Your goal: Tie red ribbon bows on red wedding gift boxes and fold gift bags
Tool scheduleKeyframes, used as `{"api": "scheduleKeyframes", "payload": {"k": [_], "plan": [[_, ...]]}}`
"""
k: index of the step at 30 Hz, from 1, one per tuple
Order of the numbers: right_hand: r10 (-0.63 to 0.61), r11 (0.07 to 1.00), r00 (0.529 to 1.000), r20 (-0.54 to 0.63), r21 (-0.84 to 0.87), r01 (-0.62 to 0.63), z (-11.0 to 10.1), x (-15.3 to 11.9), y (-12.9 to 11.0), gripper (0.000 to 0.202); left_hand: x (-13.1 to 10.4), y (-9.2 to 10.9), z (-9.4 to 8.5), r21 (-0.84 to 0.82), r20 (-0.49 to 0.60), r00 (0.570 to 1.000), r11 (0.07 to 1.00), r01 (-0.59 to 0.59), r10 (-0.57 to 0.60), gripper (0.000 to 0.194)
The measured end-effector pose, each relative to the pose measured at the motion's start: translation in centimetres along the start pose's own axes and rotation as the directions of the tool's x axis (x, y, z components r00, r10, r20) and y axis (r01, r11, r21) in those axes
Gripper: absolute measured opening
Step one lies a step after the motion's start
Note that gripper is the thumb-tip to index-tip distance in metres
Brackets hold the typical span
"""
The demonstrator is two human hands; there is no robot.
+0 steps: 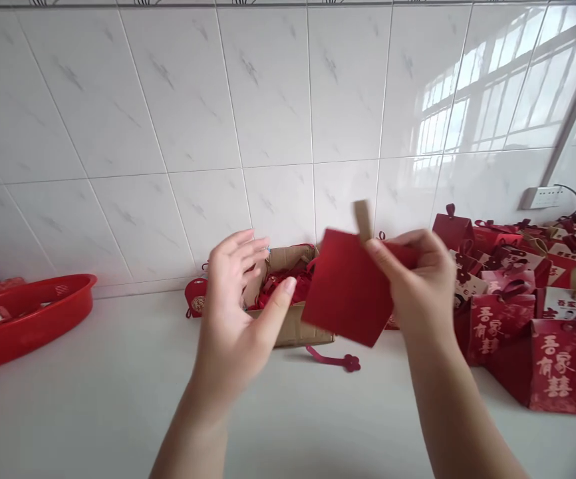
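Observation:
My right hand (418,279) is closed on the top of a red gift box (348,286) with a gold ribbon loop (362,219) at its upper edge. The box is held tilted above the counter, one plain red side towards me. My left hand (238,299) is open to the left of the box, fingers spread, holding nothing. Behind both hands stands a cardboard carton (292,330) with dark red ribbon pieces (278,289) in it. A dark red ribbon strip with a flower-shaped end (351,362) lies on the counter below the box.
Several finished red and white gift boxes (562,366) crowd the right side of the counter. At the left is a red plastic basin (68,313). A small red box (195,297) stands beside the carton. A tiled wall (278,100) with a socket (542,197) runs behind.

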State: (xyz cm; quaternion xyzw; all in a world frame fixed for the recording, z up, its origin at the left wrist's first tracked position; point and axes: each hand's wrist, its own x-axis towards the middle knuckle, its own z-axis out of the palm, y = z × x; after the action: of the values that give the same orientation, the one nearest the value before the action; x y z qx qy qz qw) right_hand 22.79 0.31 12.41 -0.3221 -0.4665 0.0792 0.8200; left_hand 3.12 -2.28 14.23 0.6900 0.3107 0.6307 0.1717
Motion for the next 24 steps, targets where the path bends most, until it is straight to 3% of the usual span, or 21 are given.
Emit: {"api": "scheduleKeyframes", "payload": {"k": [2,4,8,10,12,14,16,17,19,24], "plan": [[-0.126,0.987,0.95,-0.287,0.055,0.148,-1.7,1.3,0.7,0.023,0.1,0.1,-0.5,-0.026,-0.038,0.999,1.0,-0.003,0.002,0.053],[-0.216,0.951,0.876,-0.432,0.11,0.289,-3.4,2.4,1.0,0.021,0.3,0.4,-0.9,-0.049,-0.06,0.998,0.999,-0.018,0.015,0.05],[-0.396,0.859,0.789,-0.47,0.115,0.5,-6.0,3.8,2.0,0.018,0.5,0.8,-1.4,-0.059,-0.087,0.994,0.996,-0.069,0.064,0.043],[-0.45,0.832,0.755,-0.478,0.082,0.548,-6.6,4.4,3.2,0.016,0.5,0.8,-1.4,-0.055,-0.091,0.993,0.995,-0.08,0.074,0.042],[-0.409,0.885,0.774,-0.484,-0.003,0.465,-6.8,4.7,5.1,0.015,0.5,0.5,-1.5,-0.028,-0.091,0.992,0.995,-0.094,0.091,0.043],[-0.255,0.966,0.837,-0.484,-0.169,0.197,-6.7,4.9,7.4,0.016,0.4,0.2,-1.5,0.01,-0.093,0.988,0.992,-0.123,0.123,0.044],[-0.001,0.936,0.895,-0.446,-0.315,-0.156,-6.7,4.9,9.7,0.033,0.4,0.0,-1.6,0.032,-0.096,0.984,0.988,-0.148,0.15,0.046],[0.077,0.921,0.895,-0.439,-0.312,-0.232,-6.7,4.9,10.7,0.04,0.4,0.0,-1.6,0.036,-0.096,0.983,0.987,-0.155,0.157,0.046],[0.169,0.897,0.89,-0.423,-0.308,-0.317,-6.8,4.8,12.3,0.047,0.4,0.0,-1.6,0.039,-0.094,0.983,0.987,-0.155,0.158,0.046],[0.21,0.868,0.895,-0.394,-0.347,-0.356,-6.9,4.7,13.3,0.053,0.6,0.0,-1.6,0.033,-0.097,0.983,0.988,-0.152,0.155,0.046]]}}
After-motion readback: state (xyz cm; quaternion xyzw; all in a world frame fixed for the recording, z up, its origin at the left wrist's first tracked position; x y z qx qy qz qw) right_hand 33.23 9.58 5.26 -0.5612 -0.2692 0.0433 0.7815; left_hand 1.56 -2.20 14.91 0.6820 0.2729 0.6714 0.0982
